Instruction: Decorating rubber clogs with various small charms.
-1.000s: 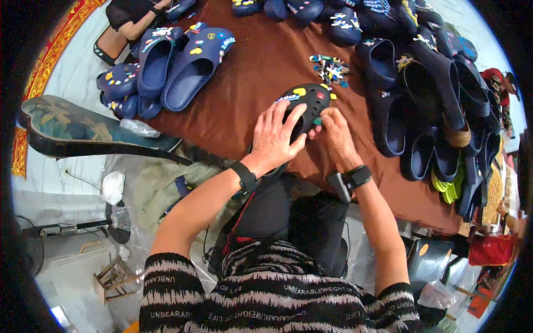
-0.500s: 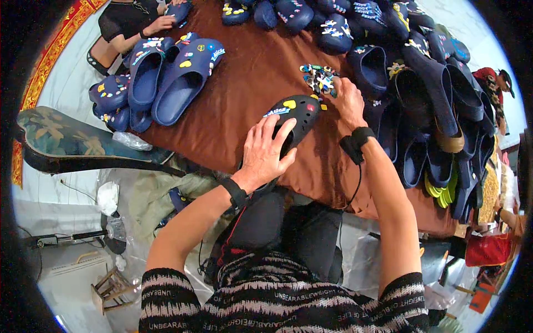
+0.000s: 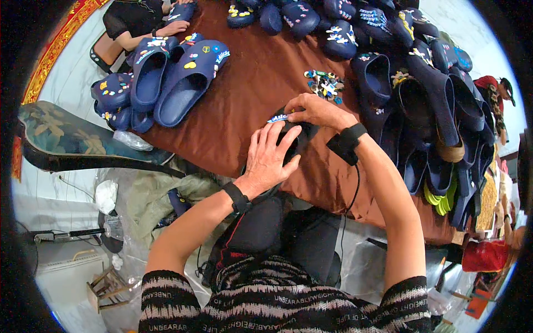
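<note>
A black clog [image 3: 304, 137] with holes in its upper lies at the near edge of the brown cloth. My left hand [image 3: 266, 158] grips its near part, fingers over the foot opening. My right hand [image 3: 322, 114] is over the toe, its fingertips pinched together against the upper; whatever they hold is hidden. Beside those fingertips a blue and white lettered charm [image 3: 277, 118] shows on the clog. Past my right hand lies a small pile of mixed shoe charms [image 3: 326, 86].
Decorated navy clogs [image 3: 189, 83] stand at the left of the brown cloth [image 3: 244, 72]. More clogs [image 3: 375, 77] crowd the right and far sides. Another person's hand [image 3: 175, 28] rests on a clog at far left. A cushioned chair [image 3: 72, 136] stands beside the table.
My right hand has left the charm pile and come left onto the clog's toe, covering it. My left hand keeps its grip. The view has shifted slightly.
</note>
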Demonstrator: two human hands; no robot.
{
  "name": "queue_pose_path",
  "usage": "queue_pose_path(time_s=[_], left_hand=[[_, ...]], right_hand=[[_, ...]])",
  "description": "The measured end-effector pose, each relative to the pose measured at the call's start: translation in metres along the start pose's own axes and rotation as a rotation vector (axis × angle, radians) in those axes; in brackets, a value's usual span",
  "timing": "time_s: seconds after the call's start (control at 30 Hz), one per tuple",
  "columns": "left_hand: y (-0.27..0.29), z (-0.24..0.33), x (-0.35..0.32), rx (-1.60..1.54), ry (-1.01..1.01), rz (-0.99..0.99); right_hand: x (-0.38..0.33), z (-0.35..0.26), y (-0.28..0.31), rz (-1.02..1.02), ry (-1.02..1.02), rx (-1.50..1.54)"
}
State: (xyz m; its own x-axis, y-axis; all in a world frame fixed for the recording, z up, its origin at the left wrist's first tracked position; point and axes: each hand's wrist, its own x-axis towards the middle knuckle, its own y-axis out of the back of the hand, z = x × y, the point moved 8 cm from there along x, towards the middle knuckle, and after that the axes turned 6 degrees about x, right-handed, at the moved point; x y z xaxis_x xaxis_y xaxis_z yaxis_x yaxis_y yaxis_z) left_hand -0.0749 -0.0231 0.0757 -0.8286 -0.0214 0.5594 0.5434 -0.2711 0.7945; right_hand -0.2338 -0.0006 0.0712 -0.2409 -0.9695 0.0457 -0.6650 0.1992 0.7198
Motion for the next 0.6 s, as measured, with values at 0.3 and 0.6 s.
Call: queue_pose_path(time_s=[0.3, 0.6], left_hand=[[0.000, -0.003, -0.001, -0.026, 0.007, 0.002], [-0.002, -0.002, -0.002, -0.024, -0.001, 0.005]], right_hand=[[0.000, -0.001, -0.010, 0.224, -0.021, -0.376], [0.014, -0.002, -0.005, 0.236, -0.041, -0.251]])
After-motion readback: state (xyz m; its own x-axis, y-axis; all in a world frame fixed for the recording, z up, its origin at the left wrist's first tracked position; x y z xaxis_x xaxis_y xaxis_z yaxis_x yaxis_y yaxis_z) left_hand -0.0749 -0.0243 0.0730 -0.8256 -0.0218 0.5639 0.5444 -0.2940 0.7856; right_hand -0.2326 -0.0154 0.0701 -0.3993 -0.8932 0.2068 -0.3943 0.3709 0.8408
